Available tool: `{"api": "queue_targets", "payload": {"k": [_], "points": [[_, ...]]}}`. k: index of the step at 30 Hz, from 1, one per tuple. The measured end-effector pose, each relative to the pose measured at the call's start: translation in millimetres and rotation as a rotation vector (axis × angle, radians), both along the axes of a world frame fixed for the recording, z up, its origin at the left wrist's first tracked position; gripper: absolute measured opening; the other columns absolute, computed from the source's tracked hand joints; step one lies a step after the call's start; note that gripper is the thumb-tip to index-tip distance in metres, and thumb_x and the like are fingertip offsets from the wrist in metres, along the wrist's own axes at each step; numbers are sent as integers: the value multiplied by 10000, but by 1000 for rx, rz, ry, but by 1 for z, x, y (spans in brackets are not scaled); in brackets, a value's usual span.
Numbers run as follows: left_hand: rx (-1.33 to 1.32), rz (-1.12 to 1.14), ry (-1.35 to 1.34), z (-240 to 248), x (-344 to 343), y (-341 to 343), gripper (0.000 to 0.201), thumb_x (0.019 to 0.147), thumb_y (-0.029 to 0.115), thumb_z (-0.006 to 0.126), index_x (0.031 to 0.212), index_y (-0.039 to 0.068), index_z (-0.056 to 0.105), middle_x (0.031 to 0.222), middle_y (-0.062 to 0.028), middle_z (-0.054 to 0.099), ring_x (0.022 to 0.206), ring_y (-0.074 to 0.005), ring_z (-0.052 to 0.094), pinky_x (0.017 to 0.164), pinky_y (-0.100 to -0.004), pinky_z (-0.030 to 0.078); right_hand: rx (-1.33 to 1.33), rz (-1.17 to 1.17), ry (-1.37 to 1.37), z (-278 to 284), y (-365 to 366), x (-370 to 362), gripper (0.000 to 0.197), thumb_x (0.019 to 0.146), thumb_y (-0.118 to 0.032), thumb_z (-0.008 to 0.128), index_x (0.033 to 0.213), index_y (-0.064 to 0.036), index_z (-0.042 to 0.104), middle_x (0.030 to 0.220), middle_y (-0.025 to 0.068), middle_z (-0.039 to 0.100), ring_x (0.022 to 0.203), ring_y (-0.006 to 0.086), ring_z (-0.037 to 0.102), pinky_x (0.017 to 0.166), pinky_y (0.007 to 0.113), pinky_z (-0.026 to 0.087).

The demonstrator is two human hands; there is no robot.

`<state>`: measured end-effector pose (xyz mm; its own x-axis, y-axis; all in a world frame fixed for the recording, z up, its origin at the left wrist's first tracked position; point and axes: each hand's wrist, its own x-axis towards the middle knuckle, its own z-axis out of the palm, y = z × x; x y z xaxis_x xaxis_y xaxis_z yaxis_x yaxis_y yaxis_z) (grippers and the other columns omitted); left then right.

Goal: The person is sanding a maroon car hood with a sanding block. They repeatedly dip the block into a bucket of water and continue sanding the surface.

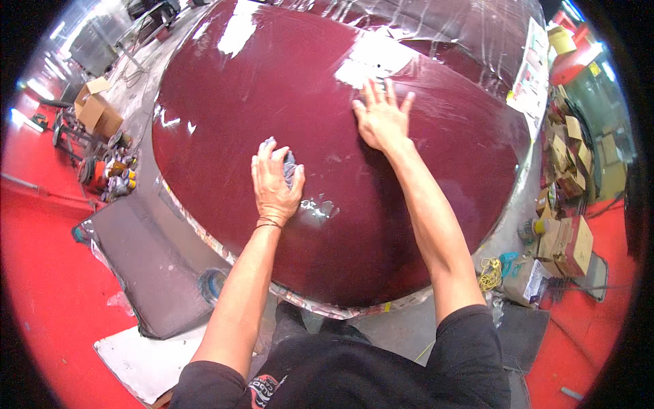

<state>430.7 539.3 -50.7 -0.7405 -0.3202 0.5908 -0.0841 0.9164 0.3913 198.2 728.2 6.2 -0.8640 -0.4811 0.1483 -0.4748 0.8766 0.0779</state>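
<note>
A large dark red car panel (306,88), glossy and curved like a hood, fills the middle of the head view. My left hand (274,180) rests on it left of centre, fingers curled round a crumpled grey cloth (290,169). My right hand (383,117) lies flat farther up the panel with its fingers spread and nothing in it. Its fingertips reach a bright white reflection on the paint. Just right of the left wrist, smaller light glints show on the surface.
Masking paper (531,85) and clear plastic film (470,31) cover the far side. Cardboard boxes (573,245) and a yellow cord (490,274) lie at the right. An open carton (97,112), cans (121,183) and a dark flat panel (146,262) are at the left.
</note>
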Motion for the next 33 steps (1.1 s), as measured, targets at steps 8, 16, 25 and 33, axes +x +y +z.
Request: {"api": "queue_targets", "payload": {"k": [8, 16, 25, 33], "points": [[19, 17, -42, -1, 3, 5, 530, 992, 303, 737, 1446, 79, 579, 1607, -218, 495, 1570, -434, 416, 1308, -622, 278, -128, -528, -32, 50, 205, -99, 632, 1179, -472, 300, 1773, -261, 257, 1863, -35, 193, 1712, 272, 189, 1277, 828, 119], [26, -29, -38, 2, 0, 5, 539, 987, 293, 744, 1449, 71, 576, 1601, -219, 505, 1566, -435, 422, 1302, -631, 276, -81, -251, 8, 31, 0, -104, 681, 1153, -502, 329, 1742, -159, 330, 1846, 49, 248, 1691, 355, 236, 1274, 829, 108], [23, -31, -36, -4, 2, 1, 585, 961, 310, 782, 1458, 83, 573, 1599, -213, 509, 1575, -428, 415, 1310, -634, 270, -137, -589, -26, 39, 239, -123, 673, 1175, -554, 257, 1791, -300, 165, 1874, -68, 117, 1725, 252, 120, 1296, 808, 82], [-8, -16, -24, -5, 8, -7, 558, 981, 293, 761, 1459, 73, 573, 1636, -217, 494, 1584, -418, 413, 1319, -620, 260, 118, -187, -49, 8, 274, 32, 699, 1181, -547, 303, 1795, -238, 176, 1870, 5, 161, 1723, 306, 131, 1298, 794, 53]]}}
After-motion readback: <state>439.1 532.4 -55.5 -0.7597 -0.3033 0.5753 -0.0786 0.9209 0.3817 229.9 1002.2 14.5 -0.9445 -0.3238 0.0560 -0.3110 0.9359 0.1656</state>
